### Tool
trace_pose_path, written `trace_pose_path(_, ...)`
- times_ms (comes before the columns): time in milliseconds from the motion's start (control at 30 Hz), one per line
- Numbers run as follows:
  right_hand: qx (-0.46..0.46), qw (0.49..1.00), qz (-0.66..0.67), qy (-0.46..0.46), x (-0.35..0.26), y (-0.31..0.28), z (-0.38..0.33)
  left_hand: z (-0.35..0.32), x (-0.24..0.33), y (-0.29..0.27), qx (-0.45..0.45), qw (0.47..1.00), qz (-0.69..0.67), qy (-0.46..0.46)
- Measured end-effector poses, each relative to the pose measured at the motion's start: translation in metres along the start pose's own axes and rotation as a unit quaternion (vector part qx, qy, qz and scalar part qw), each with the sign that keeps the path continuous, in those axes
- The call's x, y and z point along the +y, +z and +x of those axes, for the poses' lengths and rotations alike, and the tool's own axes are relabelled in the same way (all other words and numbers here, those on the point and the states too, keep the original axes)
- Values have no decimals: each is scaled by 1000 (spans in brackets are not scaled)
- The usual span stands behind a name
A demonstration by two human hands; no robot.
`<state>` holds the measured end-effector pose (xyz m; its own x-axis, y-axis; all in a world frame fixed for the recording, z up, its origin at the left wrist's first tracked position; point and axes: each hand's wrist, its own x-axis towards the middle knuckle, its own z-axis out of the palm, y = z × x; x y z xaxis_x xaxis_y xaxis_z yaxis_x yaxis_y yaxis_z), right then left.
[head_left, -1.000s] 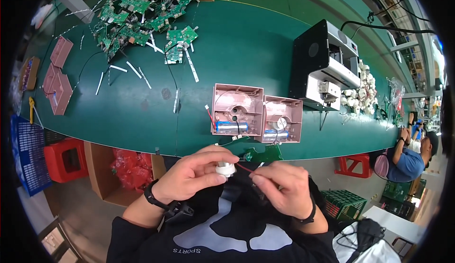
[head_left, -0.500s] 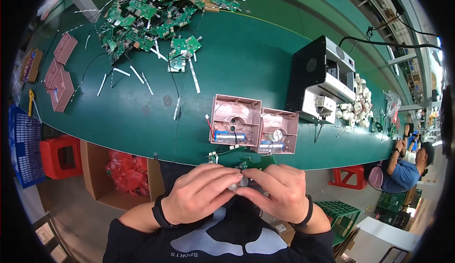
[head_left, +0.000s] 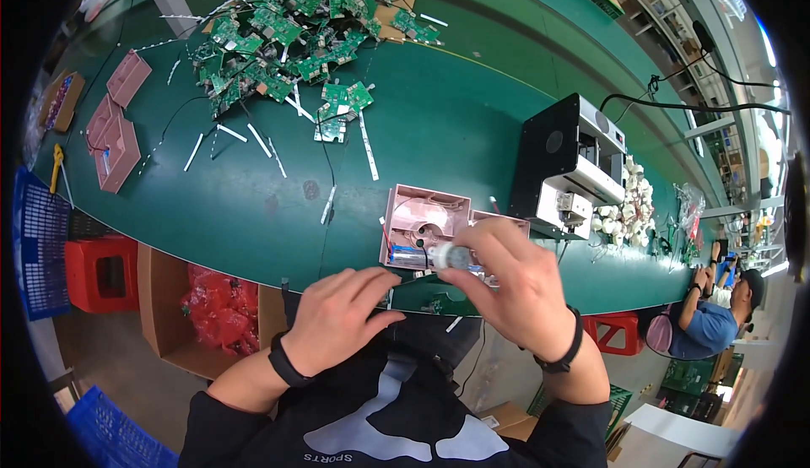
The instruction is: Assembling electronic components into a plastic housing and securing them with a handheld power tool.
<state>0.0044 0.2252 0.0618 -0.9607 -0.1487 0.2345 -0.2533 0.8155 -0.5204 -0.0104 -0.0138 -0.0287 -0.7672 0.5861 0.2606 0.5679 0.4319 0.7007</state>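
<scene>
While a white part (head_left: 452, 256) is being pinched by the right hand (head_left: 525, 288), steadiness is being called for; the left hand (head_left: 334, 320), apparently empty, is being held wide.

Looks steeply down from head height, at left of a two-camera pair, with wide fisheye bend. Takes left hand (head_left: 337, 320) and right hand (head_left: 519, 286) from near, black shirt (head_left: 396, 409) below the hands, and, beyond them, green workbench (head_left: 439, 130) curving toward the rim.

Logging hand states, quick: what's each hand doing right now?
Left hand: open, nothing visibly held.
Right hand: closed, holding a white round part.
</scene>
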Motion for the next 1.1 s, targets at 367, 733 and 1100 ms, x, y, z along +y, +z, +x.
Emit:
trace_pose_path(367, -106, 984, -111, -92, 21, 36, 14, -7, -6, 6, 5, 1000, 12, 1)
trace_pose_path(733, -146, 971, -165, -90, 11, 32, 6, -13, -5, 8, 1, 1000, 5, 0)
trace_pose_path(1100, -191, 959, -195, -73, 22, 21, 3, 8, 9, -17, -12, 999, -46, -26)
